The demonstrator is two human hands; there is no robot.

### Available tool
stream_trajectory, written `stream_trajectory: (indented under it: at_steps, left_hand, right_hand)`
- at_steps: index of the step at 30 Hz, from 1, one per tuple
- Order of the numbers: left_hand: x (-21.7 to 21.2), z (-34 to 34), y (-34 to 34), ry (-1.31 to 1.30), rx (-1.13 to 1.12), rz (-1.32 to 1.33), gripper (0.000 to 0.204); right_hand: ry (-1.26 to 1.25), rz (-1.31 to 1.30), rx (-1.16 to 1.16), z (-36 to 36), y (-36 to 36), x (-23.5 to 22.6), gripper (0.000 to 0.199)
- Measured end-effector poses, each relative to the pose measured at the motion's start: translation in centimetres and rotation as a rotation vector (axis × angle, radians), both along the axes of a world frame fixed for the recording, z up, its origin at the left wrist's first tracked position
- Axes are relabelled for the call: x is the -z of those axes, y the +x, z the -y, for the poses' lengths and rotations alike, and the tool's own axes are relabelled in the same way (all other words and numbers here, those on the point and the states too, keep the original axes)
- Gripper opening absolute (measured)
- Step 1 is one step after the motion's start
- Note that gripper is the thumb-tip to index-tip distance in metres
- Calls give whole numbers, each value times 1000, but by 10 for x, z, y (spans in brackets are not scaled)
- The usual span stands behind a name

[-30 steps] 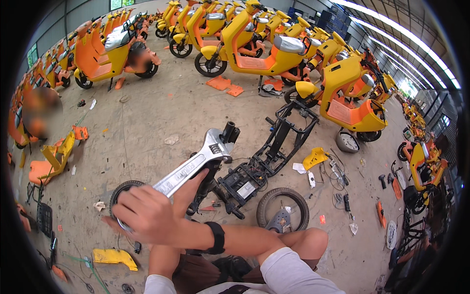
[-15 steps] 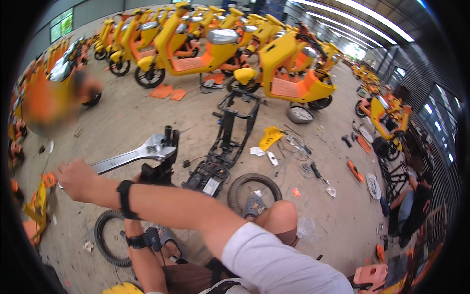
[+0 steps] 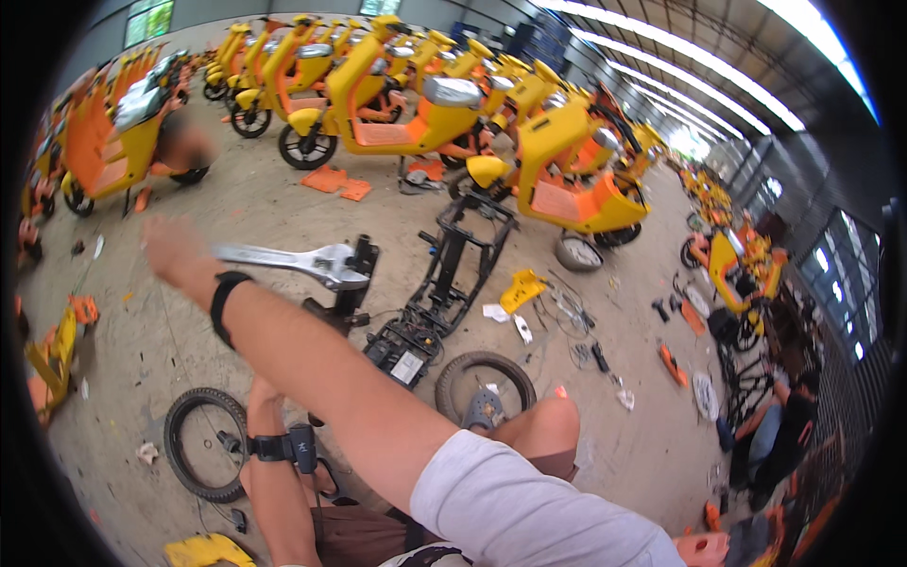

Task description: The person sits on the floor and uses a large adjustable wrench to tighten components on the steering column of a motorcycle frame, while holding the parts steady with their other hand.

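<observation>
At the far left, a yellow-and-orange body panel point(image 3: 55, 354) lies on the floor, clear of the handle. To its right, the right hand point(image 3: 177, 250), blurred, is closed around the end of the adjustable wrench point(image 3: 283, 257), its arm reaching across the body. From this grip the wrench extends to the right, its long axis nearly crosswise to the person and dipping slightly toward the head. Below the hand, well apart from it, a loose tyre point(image 3: 175, 439) lies flat. The left hand point(image 3: 264, 390) is lower and mostly hidden behind the right forearm point(image 3: 326, 354); whether its fingers are closed cannot be told. Of the two hands, the right is the one on the tool. The wrench head meets the upper part of a dark upright post point(image 3: 357, 295); whether the jaws clasp the post or only bear against it cannot be confirmed from here. The right forearm covers the area below. Just right of the post, a black scooter frame point(image 3: 452, 269) slants away from the person, with a second tyre point(image 3: 485, 360) beside its near end. Farther right lie a yellow cover piece point(image 3: 522, 290) and loose cables point(image 3: 572, 312), well apart from the wrench.
</observation>
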State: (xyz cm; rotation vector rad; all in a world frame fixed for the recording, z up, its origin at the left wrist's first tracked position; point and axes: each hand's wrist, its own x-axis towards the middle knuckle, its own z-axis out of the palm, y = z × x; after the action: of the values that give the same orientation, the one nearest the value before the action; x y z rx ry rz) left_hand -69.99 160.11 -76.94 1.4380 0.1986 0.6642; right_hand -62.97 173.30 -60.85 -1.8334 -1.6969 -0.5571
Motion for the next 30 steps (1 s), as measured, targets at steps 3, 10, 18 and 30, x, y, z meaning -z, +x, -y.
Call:
stream_trajectory:
  at_steps: [3,10,18,30]
  left_hand:
    - [-12,-5,5,30,10,20,50]
    - [-22,-1,8,100,33,-55,43]
    - [-36,1,7,-106,100,-163,41]
    - [-31,17,9,19,-115,-175,54]
  right_hand:
    - [-166,24,75,-4,8,-28,19]
    - [-40,-4,298,-21,69,-42,14]
    - [80,-76,229,-7,72,-66,15]
    - [338,-231,2,126,94,-179,31]
